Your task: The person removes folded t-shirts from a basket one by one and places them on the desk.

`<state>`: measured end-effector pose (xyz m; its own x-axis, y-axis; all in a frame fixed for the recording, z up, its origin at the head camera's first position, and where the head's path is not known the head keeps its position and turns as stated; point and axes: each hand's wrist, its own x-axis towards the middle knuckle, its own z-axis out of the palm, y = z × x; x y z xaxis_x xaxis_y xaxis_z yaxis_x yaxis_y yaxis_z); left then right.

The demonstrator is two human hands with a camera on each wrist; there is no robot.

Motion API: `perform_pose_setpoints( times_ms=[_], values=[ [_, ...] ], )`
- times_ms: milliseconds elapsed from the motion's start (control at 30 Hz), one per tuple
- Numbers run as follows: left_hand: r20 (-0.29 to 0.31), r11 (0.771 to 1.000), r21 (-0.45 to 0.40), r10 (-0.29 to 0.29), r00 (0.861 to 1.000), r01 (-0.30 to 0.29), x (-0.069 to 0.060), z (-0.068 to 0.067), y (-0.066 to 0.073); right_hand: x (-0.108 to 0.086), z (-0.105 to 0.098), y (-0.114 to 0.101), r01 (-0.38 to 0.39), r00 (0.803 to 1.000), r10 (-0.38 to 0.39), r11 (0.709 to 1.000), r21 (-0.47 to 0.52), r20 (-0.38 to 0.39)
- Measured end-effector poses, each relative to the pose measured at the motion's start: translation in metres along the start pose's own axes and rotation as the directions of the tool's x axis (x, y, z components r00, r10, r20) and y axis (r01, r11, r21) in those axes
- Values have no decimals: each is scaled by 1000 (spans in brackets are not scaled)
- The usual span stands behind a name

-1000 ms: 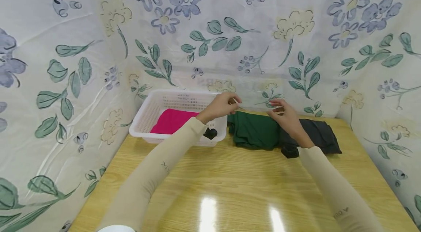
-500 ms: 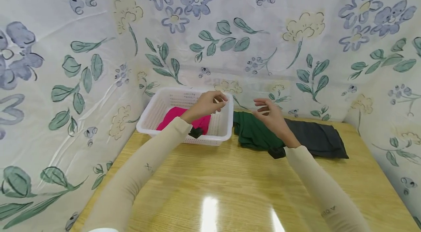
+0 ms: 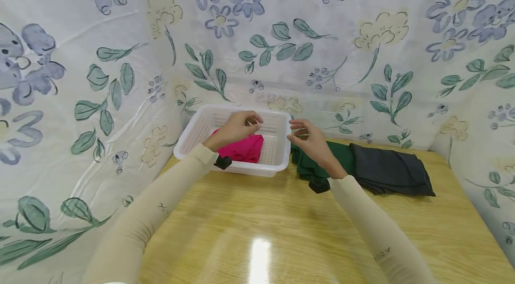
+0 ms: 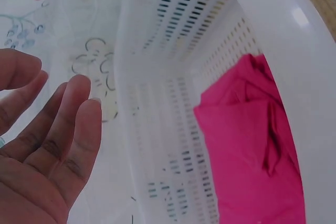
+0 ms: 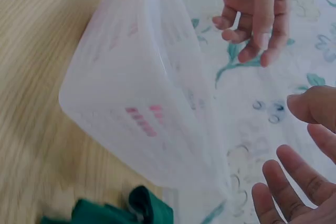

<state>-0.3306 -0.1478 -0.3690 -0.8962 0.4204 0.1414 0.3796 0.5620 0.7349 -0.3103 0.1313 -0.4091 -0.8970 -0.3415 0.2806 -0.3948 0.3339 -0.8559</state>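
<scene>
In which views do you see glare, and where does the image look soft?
Head view: a bright streak of glare on the wooden table; left wrist view: a small highlight on the rim of the white basket; right wrist view: the basket's side looks hazy, the green cloth slightly blurred.

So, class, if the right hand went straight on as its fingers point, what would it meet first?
Probably the right rim of the white basket, ahead of the right hand in the head view; depth is unclear, so it might pass above.
</scene>
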Motion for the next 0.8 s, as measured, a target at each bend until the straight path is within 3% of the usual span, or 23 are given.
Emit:
perform_pose_setpoints(
  times_ms=[233, 500, 800],
  values=[
    [-33, 999, 38, -29, 999, 30, -8, -16, -12, 9, 24, -6, 15, 999, -15, 1000, -15, 36],
    [-51, 992, 63, -109, 993, 112, -16, -32, -33, 18, 51, -8, -15, 996, 15, 1000, -1, 85],
    [-87, 984, 71, -156, 984, 162, -19, -51, -47, 26, 69, -13, -82, 991, 82, 997, -2, 104]
  ],
)
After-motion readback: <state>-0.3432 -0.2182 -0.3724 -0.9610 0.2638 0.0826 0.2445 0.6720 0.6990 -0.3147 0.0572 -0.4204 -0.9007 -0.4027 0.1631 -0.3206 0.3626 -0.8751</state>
